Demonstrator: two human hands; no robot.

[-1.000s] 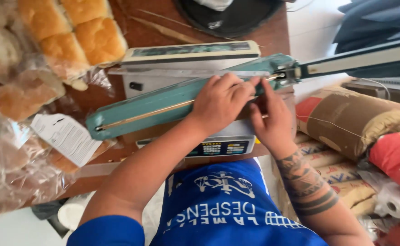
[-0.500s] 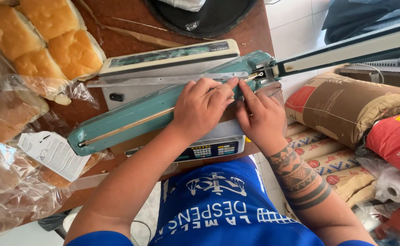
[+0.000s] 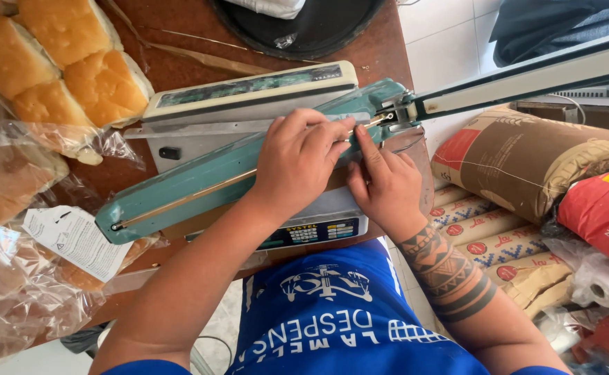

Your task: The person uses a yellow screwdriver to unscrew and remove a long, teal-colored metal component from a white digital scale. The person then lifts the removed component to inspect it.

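A teal heat sealer lies across a weighing scale on a brown wooden table. My left hand lies flat on the sealer's base, fingers spread toward the hinge. My right hand presses beside it, index finger pointing at the hinge. The sealer's arm is raised to the right. A clear plastic edge seems to lie under my fingers, though I cannot tell if either hand grips it.
Bread rolls lie at the upper left, and bagged bread with a white label fills the left side. A dark round tray sits at the back. Brown paper sacks and a red sack are stacked on the right.
Both hands slid a little right along the sealer toward the hinge. The view shifted, so the sealer sits lower left in the frame.
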